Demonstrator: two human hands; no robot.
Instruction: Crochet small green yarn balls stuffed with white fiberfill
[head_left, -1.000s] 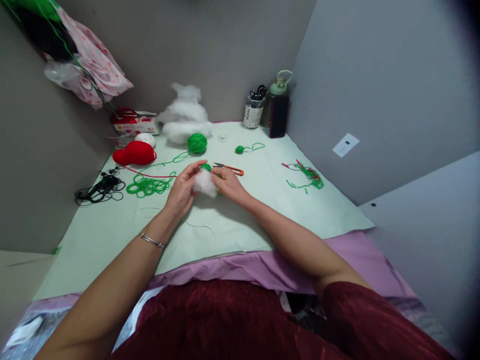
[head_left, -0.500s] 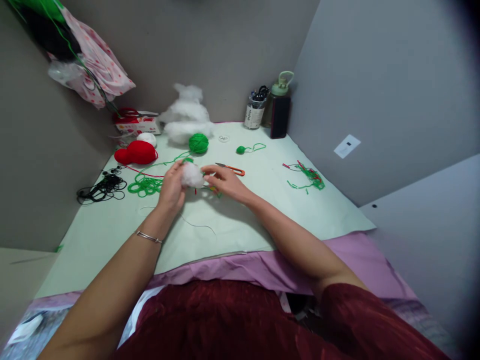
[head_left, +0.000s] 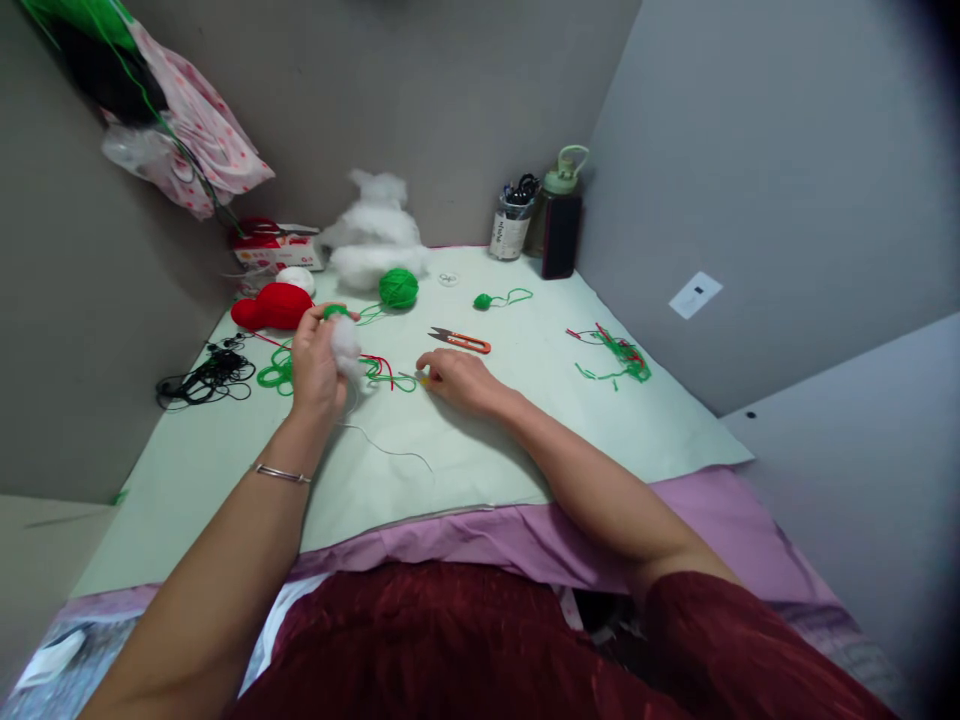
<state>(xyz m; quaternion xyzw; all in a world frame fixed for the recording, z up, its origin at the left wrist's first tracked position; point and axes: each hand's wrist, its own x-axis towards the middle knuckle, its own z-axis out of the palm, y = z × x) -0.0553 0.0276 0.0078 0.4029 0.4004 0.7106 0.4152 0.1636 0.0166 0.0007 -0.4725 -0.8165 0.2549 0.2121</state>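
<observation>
My left hand point(head_left: 313, 368) is closed around a tuft of white stuffing point(head_left: 346, 347) and a small green piece point(head_left: 335, 312) at its top. To the right, my right hand point(head_left: 457, 378) rests low over the table, its fingertips together at a small yellow-orange item point(head_left: 424, 380), mostly hidden. Orange-handled thread snips point(head_left: 460, 340) lie just beyond my right hand. Between the hands run loose green and red yarn strands point(head_left: 390, 376). A thin pale thread point(head_left: 386, 448) trails below my left hand.
Behind are a green yarn ball point(head_left: 398, 288), a stuffing pile point(head_left: 375, 235), red yarn point(head_left: 277, 306) and a jar point(head_left: 510, 228). Black yarn point(head_left: 211, 375) lies left, green and red scraps point(head_left: 622, 355) right. A small green ball point(head_left: 482, 301) has a yarn tail.
My left hand has moved left with the stuffing. My right hand has left the stuffing and come down to the table slightly right, uncovering the snips and the yarn strands.
</observation>
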